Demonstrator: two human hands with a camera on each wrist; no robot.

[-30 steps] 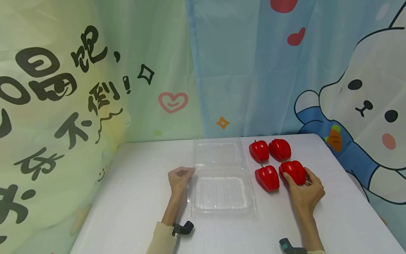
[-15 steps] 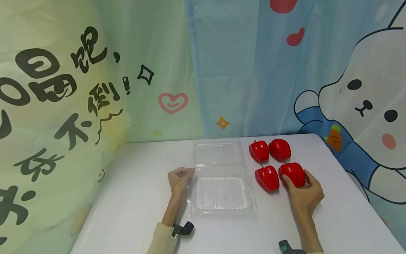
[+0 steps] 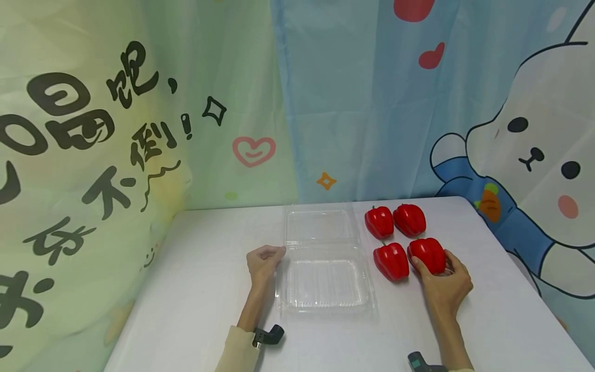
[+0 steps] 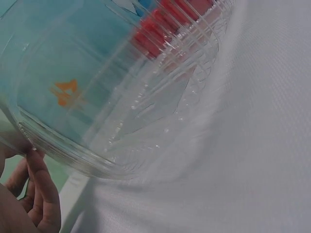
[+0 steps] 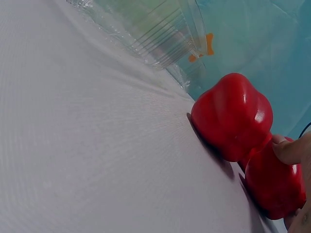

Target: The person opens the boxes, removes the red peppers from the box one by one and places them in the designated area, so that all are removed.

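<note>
A clear plastic clamshell box (image 3: 325, 281) lies with its lid (image 3: 319, 225) folded back on the table. At its left rim, my left hand (image 3: 264, 262) pinches the edge between thumb and fingertips, as the left wrist view also shows. On the right, my right hand (image 3: 446, 284) grips a red bell pepper (image 3: 426, 256), thumb on its left side and fingers round its right. Beside it sits another red bell pepper (image 3: 391, 261), seen close in the right wrist view. Two more peppers, a left one (image 3: 379, 222) and a right one (image 3: 409, 220), stand behind them.
The white table (image 3: 200, 310) ends at a printed cloth backdrop (image 3: 223, 62) behind and on the left. Dark wrist cameras are worn on both wrists, the left camera (image 3: 269, 335) and the right camera (image 3: 425, 362).
The pepper in my right hand has shifted slightly down toward me, and its upper end now shows less overlap with the back peppers. My left hand and the box have stayed put.
</note>
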